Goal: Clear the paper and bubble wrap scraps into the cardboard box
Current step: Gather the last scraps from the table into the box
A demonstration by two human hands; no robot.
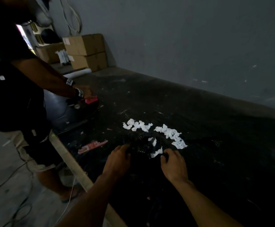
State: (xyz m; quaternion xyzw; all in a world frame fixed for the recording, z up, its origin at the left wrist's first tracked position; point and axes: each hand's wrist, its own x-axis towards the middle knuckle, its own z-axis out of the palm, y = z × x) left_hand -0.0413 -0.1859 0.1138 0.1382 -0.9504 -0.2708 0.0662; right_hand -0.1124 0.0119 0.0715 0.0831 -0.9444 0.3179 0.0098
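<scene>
You're early in the job, by the look of it: most scraps are on the table (215, 120) w/ nothing visibly boxed yet. Taking the white paper scraps (156, 131) as landmark: they lie in a ragged arc mid-table, one cluster toward the far-left end, another curving down toward your right hand (174, 164). Inside that arc, just on your side of it, sits a dark glossy patch (141, 145), prob. bubble wrap, too dim to be sure. Your left hand (118, 159) rests at the near-left edge of that patch, fingers curled down onto it; can't tell if it's actually gripping anything. Your right hand sits just below the nearest white scrap, fingers bent, tips at or near the paper; can't tell if it's pinching. Left of the arc, near the table edge, lies a red-and-white strip (92, 146). Cardboard boxes (86, 51) are stacked well beyond the arc, far-left by the wall; which one is the target I can't tell. Another person (10, 79) stands beyond the strip. Left to do: gather all, carry to box.
</scene>
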